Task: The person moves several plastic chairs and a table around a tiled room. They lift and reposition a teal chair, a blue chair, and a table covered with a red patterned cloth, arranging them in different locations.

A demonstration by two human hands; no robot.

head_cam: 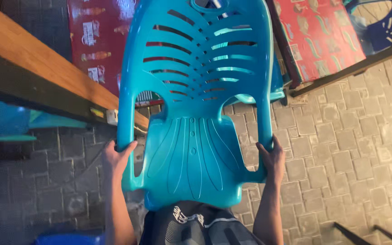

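Observation:
I hold a turquoise plastic armchair (pixel 191 113) up in front of me, its seat close to my body and its slatted backrest pointing away. My left hand (pixel 116 159) grips the chair's left armrest from below. My right hand (pixel 273 159) grips the right armrest the same way. The chair is off the ground and tilted over the paving. More blue plastic shows through the backrest slats, so another chair may sit behind it; I cannot tell.
A long wooden counter (pixel 32 63) runs along the left. A red printed table (pixel 323 36) stands at the upper right, with a dark blue chair (pixel 391 27) beyond it. Grey paving bricks (pixel 355 149) cover the ground. Black metal bars (pixel 364 233) sit at the lower right.

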